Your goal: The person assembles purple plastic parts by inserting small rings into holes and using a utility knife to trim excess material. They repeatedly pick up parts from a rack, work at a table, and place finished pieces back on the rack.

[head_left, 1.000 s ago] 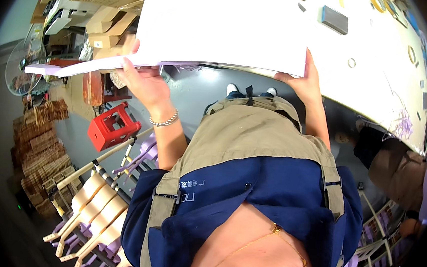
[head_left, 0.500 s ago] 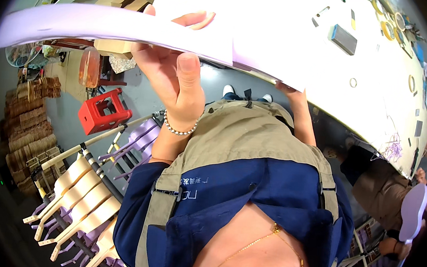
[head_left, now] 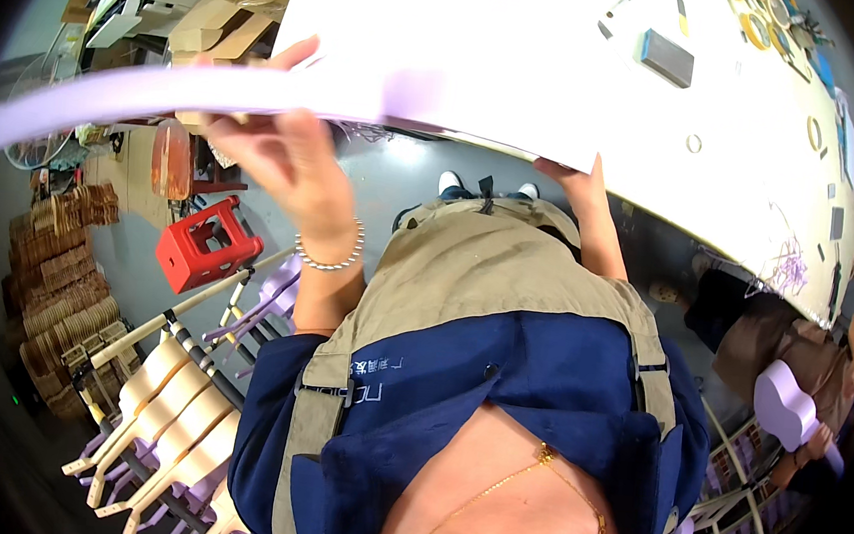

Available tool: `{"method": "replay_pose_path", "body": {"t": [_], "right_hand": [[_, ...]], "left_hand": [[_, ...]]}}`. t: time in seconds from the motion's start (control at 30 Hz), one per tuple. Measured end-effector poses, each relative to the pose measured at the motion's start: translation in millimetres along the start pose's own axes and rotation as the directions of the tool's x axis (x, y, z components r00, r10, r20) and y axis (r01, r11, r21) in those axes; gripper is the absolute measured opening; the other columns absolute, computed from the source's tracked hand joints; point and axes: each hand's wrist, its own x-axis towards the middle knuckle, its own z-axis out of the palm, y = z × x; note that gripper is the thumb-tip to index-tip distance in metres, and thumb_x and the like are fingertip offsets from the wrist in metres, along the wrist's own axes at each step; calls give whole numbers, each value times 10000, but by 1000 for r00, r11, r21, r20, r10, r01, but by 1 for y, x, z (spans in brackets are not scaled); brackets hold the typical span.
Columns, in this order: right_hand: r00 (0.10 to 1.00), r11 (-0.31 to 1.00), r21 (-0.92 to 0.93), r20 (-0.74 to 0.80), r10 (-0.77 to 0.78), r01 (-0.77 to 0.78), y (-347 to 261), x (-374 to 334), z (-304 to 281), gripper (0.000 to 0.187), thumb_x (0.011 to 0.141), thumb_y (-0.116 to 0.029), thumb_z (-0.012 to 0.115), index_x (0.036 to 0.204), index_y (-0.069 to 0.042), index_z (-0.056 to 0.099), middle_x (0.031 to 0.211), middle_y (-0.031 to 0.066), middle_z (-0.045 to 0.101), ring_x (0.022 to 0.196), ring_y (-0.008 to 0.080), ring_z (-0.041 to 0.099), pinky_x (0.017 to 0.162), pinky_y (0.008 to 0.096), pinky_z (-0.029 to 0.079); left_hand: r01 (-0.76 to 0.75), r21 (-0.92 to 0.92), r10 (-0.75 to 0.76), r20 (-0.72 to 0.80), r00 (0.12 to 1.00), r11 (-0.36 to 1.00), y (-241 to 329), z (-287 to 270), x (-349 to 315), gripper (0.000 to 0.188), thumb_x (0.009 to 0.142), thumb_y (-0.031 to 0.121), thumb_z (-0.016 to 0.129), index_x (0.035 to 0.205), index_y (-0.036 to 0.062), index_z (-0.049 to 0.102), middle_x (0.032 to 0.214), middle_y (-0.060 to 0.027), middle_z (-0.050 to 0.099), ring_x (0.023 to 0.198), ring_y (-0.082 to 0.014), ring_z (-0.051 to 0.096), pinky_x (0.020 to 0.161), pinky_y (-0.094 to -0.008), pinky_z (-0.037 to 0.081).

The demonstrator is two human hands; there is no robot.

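Observation:
A long lilac piece (head_left: 150, 90), smooth and slightly curved, reaches from the left rim toward the middle, where its colour washes out in glare. It resembles part of a small guitar, but its full shape does not show. My left hand (head_left: 304, 177), with a beaded bracelet on the wrist, is closed about it, thumb below and fingers behind and above; motion blurs it. Farther right, my right hand (head_left: 574, 183) is closed at a pale edge beside the white table (head_left: 545, 35). Its fingertips are partly hidden, and what they grip merges with the glare.
On the table lie a grey block (head_left: 667, 58), a small ring (head_left: 693, 143) and tape rolls (head_left: 754, 32). A red stool (head_left: 210, 245) and a rack of guitar bodies (head_left: 171, 397) stand left. At right, another person holds a lilac guitar-shaped body (head_left: 785, 404).
My left hand and the lilac piece have shifted left, and the piece's near end sits lower in view. At right, the other person's lilac body has turned to show its broad face.

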Motion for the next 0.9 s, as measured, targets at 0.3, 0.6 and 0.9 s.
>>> {"method": "replay_pose_path", "body": {"t": [0.3,0.6,0.9], "right_hand": [[809,726,-367,168,-563,582,-89,-8,37,1076,455,-151,848,1347,-46,255,1234,155,443,1166,287,420,992,402,314],[786,843,41,338,-517,537,-93,-9,68,1035,525,-217,819,1380,-128,243,1304,128,381,1204,287,369,1016,418,271],[731,661,-312,298,-614,683,-81,15,32,649,818,-540,482,1304,-115,417,1415,148,239,1315,317,165,1055,454,138]], "left_hand": [[525,-626,-813,-373,448,576,-105,-86,-35,319,901,257,370,1069,0,455,991,-150,570,904,-231,588,758,-364,527],[246,-904,-937,331,-113,-349,-173,-96,-120,84,818,115,543,807,46,590,805,-61,637,729,-181,621,620,-310,531],[658,-753,-864,328,381,4,-170,-120,-118,375,883,218,492,1199,18,460,1131,-128,541,1059,-239,508,908,-395,433]]}}
